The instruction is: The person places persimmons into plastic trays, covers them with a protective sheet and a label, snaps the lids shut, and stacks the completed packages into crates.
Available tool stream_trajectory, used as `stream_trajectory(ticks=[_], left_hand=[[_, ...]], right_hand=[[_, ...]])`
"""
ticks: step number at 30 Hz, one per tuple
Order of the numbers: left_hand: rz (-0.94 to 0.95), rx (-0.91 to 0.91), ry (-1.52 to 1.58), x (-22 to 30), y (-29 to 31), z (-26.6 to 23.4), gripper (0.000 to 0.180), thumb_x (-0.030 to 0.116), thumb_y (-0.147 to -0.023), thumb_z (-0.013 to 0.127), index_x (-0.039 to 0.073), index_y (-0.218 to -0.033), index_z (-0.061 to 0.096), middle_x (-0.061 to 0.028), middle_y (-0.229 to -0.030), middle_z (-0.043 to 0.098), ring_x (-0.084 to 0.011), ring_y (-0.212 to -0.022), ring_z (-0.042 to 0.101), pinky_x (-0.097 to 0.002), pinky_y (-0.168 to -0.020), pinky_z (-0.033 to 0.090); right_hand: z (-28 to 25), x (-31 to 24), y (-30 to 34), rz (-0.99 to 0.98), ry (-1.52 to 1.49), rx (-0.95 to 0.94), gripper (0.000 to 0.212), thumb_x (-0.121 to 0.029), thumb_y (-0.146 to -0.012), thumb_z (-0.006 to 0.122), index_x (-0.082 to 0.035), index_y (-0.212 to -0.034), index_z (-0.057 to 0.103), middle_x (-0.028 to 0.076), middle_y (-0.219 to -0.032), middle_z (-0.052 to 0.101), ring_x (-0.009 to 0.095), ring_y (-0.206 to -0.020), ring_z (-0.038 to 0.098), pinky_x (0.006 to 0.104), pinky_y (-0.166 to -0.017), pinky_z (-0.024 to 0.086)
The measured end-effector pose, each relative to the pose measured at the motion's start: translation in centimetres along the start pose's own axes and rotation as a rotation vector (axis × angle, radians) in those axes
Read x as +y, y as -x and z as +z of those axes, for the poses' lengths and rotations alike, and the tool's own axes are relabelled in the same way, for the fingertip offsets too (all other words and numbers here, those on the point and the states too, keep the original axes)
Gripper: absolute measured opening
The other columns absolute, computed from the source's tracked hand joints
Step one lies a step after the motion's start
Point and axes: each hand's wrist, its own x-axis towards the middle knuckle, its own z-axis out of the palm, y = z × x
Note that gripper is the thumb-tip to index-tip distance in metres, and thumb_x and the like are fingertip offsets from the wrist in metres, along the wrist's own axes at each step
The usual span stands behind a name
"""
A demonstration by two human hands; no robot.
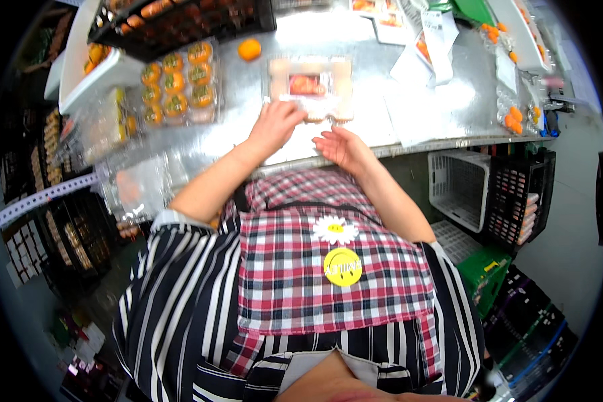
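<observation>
A clear plastic clamshell pack with a picture label of orange fruit lies on the metal table in front of me; pale, round contents show dimly through it. My left hand reaches over the pack's near left edge, fingers stretched out and touching the plastic. Just off the near right corner is my right hand, palm partly turned up, fingers apart, holding nothing. One loose orange fruit sits behind and left of the pack. Farther left, a clear pack of several orange fruits with dark labels rests on the table.
A black crate stands at the back left, beside a white bin. Empty-looking clear packs lie at the table's left edge. Printed label sheets cover the back right. Below the right edge stands a white crate.
</observation>
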Motion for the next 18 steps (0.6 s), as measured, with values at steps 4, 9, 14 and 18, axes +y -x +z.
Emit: stream_trajectory(ticks=[4,9,14,18], left_hand=[[0.010,0.008,0.021,0.6,-0.8,-0.8,0.029,0.005,-0.075,0.066,0.012,-0.104,0.063,-0.0057,-0.099,0.056,-0.0266,-0.095,0.052,-0.0379,-0.081,0.041],[-0.229,0.071,0.381,3.8,0.4,-2.4,0.021,0.002,-0.080,0.063,0.005,-0.101,0.061,-0.0107,-0.096,0.056,-0.0258,-0.087,0.056,-0.0348,-0.074,0.046],[-1.400,-0.456,1.615,4.1,2.0,-1.3,0.027,0.024,-0.097,0.052,0.001,-0.111,0.058,-0.0054,-0.086,0.063,-0.0123,-0.068,0.058,-0.0226,-0.061,0.048],[-1.461,-0.043,1.876,2.5,1.2,1.9,0.016,0.019,-0.096,0.053,0.004,-0.100,0.057,-0.0048,-0.082,0.063,-0.0109,-0.065,0.056,-0.0198,-0.052,0.042]], right_hand=[[0.1,0.3,-2.5,-0.192,-0.021,0.025,0.020,-0.023,-0.094,0.054,-0.004,-0.100,0.055,0.011,-0.087,0.065,0.019,-0.074,0.063,0.0312,-0.065,0.053],[-0.2,0.8,-2.6,-0.243,0.052,0.080,0.017,-0.021,-0.091,0.057,-0.005,-0.098,0.056,0.006,-0.080,0.062,0.016,-0.067,0.058,0.0291,-0.060,0.049],[0.3,0.6,-2.0,-0.264,0.029,0.118,0.016,-0.020,-0.091,0.057,-0.005,-0.097,0.057,0.005,-0.079,0.061,0.015,-0.067,0.058,0.0286,-0.060,0.048],[0.5,0.5,-2.0,-0.265,-0.059,0.153,0.012,-0.018,-0.090,0.058,-0.007,-0.093,0.058,0.004,-0.079,0.061,0.014,-0.066,0.057,0.0273,-0.059,0.048]])
